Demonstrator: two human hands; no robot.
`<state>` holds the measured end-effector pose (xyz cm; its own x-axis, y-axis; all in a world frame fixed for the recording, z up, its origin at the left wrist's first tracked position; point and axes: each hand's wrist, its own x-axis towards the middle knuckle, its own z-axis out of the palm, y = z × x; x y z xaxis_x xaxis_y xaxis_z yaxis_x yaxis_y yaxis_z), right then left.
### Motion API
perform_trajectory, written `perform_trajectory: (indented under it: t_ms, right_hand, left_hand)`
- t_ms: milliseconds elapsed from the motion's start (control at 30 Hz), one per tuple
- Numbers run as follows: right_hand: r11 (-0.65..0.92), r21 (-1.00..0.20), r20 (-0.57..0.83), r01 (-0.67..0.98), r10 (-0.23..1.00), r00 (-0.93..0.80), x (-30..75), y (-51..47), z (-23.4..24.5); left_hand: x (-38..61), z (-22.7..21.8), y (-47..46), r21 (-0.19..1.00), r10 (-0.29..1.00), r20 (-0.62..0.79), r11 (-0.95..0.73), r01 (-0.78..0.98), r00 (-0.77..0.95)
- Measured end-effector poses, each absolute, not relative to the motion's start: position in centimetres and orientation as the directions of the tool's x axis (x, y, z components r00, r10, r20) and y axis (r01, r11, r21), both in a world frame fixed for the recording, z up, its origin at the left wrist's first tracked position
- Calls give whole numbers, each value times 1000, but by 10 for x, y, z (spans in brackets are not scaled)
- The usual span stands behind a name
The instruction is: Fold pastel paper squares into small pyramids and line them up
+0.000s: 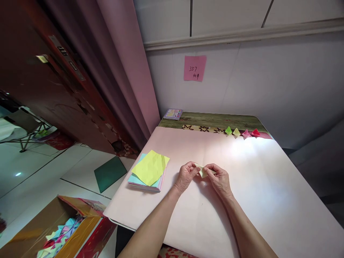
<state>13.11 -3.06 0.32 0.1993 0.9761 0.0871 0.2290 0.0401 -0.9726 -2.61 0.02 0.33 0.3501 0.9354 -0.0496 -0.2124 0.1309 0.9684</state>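
Observation:
Over the middle of the pale pink table cover (258,186), my left hand (186,176) and my right hand (219,179) both pinch a small folded piece of pale yellow paper (202,170) held between them, just above the surface. Their fingers are closed on its two ends. To the left lies a stack of coloured paper sheets (149,171), with loose yellow-green sheets on top.
Several small folded paper shapes, green (228,130), yellow (236,132), pink (245,134) and red (255,133), line the far edge. A paper pack (173,114) lies at the back. A pink note (195,68) hangs on the wall. A cardboard box (57,229) with folded papers stands on the floor at left.

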Motion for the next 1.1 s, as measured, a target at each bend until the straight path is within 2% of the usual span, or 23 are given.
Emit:
perform_trajectory:
  t_ms: [100, 333, 467, 567, 733, 967, 1033, 1100]
  right_hand:
    - [57, -977, 108, 207, 964, 245, 130, -30, 2]
    - [143, -971, 178, 194, 968, 179, 131, -32, 10]
    - [69, -992, 75, 103, 996, 49, 135, -33, 13]
    - [6, -1000, 7, 27, 1000, 19, 135, -33, 14]
    - [-26, -999, -26, -28, 1000, -3, 133, -33, 15]
    - [17, -998, 18, 57, 1000, 9, 135, -32, 10]
    - [62, -987, 67, 150, 997, 30, 135, -33, 7]
    - [120, -943, 158, 311, 982, 102, 134, -34, 4]
  left_hand:
    - [-25, 2, -1, 950, 898, -69, 192, -246, 434]
    - [-25, 3, 2, 957, 962, -36, 112, -269, 272]
    - [-25, 6, 3, 956, 963, -32, 107, -271, 269]
    - [-26, 6, 3, 952, 957, -35, 119, -283, 287]
    - [-30, 4, 6, 933, 956, -64, 159, -322, 286]
    - [-29, 5, 6, 919, 949, -92, 197, -343, 301]
    - [-28, 4, 5, 925, 955, -87, 184, -334, 284]
    - [-27, 3, 4, 935, 965, -77, 158, -319, 250]
